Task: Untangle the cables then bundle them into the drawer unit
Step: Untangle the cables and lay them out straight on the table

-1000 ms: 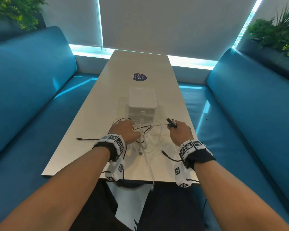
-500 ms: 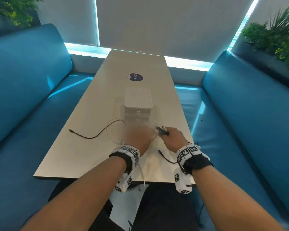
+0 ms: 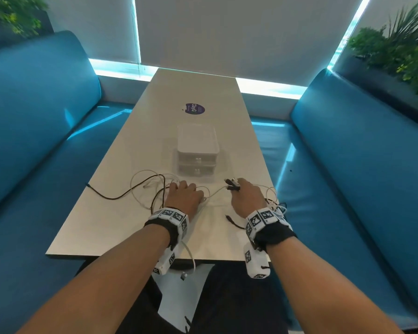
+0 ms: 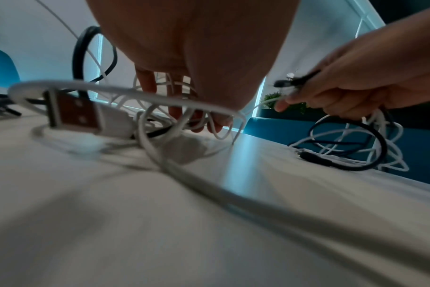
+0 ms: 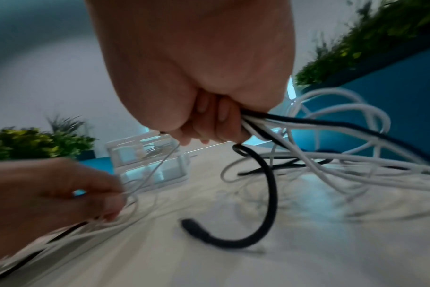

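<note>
Your right hand (image 3: pixel 247 197) gripping cables (image 5: pixel 331 124), left hand (image 3: pixel 185 196) fingering white loops (image 3: pixel 150 189), pale table (image 3: pixel 130 225) stretching toward twelve o'clock, teal benches (image 3: pixel 360 165) flanking at three and nine.

The table (image 3: pixel 135 227) has a smooth, matt pale top. The drawer unit (image 3: pixel 198 150) looks like translucent, glossy plastic, and the cables (image 5: pixel 331 163) wear smooth white and black sheathing. The benches (image 3: pixel 360 165) are smooth blue upholstery with a soft sheen.

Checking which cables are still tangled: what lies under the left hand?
Under the left hand, white cable loops and a black cable lie on the table, its fingers reaching among them. How they cross beneath the palm is hidden.
</note>
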`<state>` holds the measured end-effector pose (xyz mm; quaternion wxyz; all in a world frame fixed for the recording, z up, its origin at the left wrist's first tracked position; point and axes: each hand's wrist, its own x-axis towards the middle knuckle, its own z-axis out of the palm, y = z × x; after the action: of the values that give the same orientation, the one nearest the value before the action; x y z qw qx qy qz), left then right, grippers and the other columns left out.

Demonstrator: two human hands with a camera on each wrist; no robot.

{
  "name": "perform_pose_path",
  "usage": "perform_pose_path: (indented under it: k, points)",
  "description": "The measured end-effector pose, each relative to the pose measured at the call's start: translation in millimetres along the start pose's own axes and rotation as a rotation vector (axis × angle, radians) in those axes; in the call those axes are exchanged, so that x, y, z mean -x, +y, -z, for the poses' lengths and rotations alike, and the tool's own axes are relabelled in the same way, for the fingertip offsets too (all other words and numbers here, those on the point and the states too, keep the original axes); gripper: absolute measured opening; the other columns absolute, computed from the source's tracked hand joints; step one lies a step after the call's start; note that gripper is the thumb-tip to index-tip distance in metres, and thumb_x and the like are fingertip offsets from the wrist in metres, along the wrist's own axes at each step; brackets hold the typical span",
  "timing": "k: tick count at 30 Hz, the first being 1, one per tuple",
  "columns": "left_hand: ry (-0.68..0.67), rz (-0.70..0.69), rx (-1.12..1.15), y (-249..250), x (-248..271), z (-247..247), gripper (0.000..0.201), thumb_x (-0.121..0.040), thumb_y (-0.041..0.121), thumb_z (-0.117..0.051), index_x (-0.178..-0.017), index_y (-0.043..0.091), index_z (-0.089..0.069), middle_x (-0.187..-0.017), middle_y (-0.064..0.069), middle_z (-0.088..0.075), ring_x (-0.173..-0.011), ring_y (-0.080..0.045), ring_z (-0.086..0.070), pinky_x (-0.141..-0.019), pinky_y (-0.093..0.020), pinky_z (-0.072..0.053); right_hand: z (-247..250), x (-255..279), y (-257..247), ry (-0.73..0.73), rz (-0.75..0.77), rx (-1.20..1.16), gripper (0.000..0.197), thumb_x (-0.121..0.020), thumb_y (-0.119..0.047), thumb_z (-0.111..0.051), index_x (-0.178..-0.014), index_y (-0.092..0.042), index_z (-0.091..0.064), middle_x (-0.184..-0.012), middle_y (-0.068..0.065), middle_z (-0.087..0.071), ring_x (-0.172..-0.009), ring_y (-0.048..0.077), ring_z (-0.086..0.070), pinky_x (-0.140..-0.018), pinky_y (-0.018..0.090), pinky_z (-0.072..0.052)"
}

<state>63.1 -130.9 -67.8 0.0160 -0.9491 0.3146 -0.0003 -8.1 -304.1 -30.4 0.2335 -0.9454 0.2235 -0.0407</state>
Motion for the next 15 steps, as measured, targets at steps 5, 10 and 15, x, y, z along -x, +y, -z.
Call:
perform_pose_path:
  k: [5, 10, 15]
  points:
    - [-0.029, -0.02, -0.009, 5.0, 0.0, 1.7, 0.023, -0.102, 0.027, -0.042, -0.116, 0.027, -0.061, -0.116, -0.002, -0.058, -0.118, -0.031, -0.043, -0.101, -0.052, -0.029, -13.7, 9.5, -10.7, 0.021, 0.13, -0.069, 0.034, -0.097, -0.025, -0.048, -0.131, -0.026, -0.051, -0.101, 0.018, -0.069, -0.096, 0.04, -0.062, -0.08, 0.044, -0.053]
    - [-0.081, -0.073, -0.037, 7.4, -0.6, 8.0, 0.031, -0.105, 0.034, -0.036, -0.121, 0.024, -0.061, -0.12, -0.006, -0.057, -0.122, -0.034, -0.041, -0.104, -0.055, -0.028, -9.8, 12.4, -12.0, 0.003, 0.163, -0.072, 0.036, -0.098, -0.023, -0.049, -0.133, -0.015, -0.049, -0.099, 0.02, -0.068, -0.093, 0.039, -0.063, -0.078, 0.042, -0.052]
    - [-0.098, -0.13, -0.025, 15.0, -1.8, 13.8, 0.034, -0.106, 0.035, -0.034, -0.128, 0.026, -0.058, -0.12, -0.006, -0.057, -0.12, -0.034, -0.042, -0.102, -0.053, -0.029, -12.9, 10.9, -11.0, -0.121, 0.305, 0.081, 0.019, -0.096, -0.019, -0.049, -0.099, -0.01, -0.065, -0.099, 0.015, -0.07, -0.094, 0.038, -0.063, -0.075, 0.038, -0.045]
